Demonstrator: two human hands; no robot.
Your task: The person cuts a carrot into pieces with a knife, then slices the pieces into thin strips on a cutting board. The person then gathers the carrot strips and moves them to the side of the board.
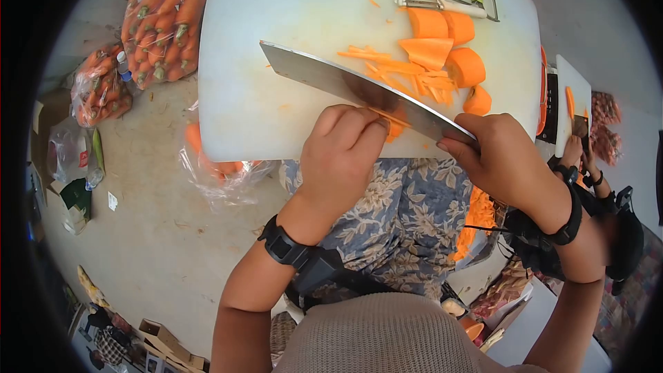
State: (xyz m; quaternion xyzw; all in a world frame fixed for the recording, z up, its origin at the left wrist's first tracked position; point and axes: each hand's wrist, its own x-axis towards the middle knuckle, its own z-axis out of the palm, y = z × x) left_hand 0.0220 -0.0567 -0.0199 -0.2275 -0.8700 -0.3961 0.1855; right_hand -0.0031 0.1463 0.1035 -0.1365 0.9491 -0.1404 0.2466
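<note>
A broad cleaver [345, 83] lies slantwise over the white cutting board [242, 117], its handle end gripped by my right hand [497, 155]. Close against the blade's near side, my left hand [345, 148] holds a piece of carrot [395, 128] down on the board with curled fingers. Thin carrot strips [428, 83] lie on the far side of the blade. Behind them sit several thick carrot chunks [465, 68]. Two peelers, one with a white handle [442, 4], rest at the board's back right. The blade hides part of the carrot piece.
Bags of whole carrots [166, 27] stand on the floor [159, 166] at the left. Another carrot bag [221, 173] is beside the board's near left corner. Shredded carrot [476, 224] lies below at my right. A co-worker [587, 214] cuts at another board [568, 83] on the right.
</note>
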